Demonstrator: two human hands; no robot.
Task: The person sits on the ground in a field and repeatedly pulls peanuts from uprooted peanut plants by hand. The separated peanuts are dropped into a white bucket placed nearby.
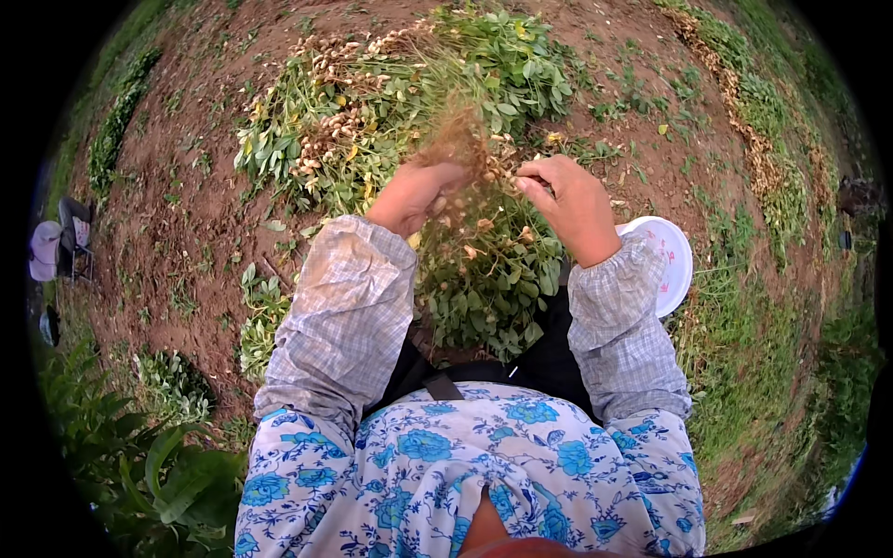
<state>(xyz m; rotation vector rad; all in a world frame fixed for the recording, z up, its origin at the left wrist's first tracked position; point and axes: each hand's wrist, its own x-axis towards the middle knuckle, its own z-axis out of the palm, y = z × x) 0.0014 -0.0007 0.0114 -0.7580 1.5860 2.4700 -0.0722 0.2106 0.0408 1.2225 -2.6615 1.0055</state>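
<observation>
My left hand (420, 194) grips a bunch of uprooted peanut plants (488, 300) near the roots. The tangle of thin brown roots (457, 136) points up and away from me and is blurred. Green leaves hang below, between my legs. My right hand (571, 206) is at the right side of the bunch, thumb and forefinger pinched at a peanut pod (515, 180). Several pale pods cling around the roots between both hands. Beyond them lies a heap of peanut plants (391, 91), with clusters of pods (335, 129) showing on its left side.
A white plastic bucket (673, 268) bearing red writing stands at my right, partly behind my sleeve. Bare reddish soil (202, 209) surrounds the heap. Rows of plants (760, 139) run along the far right. Large leafy plants (160, 481) grow at the lower left.
</observation>
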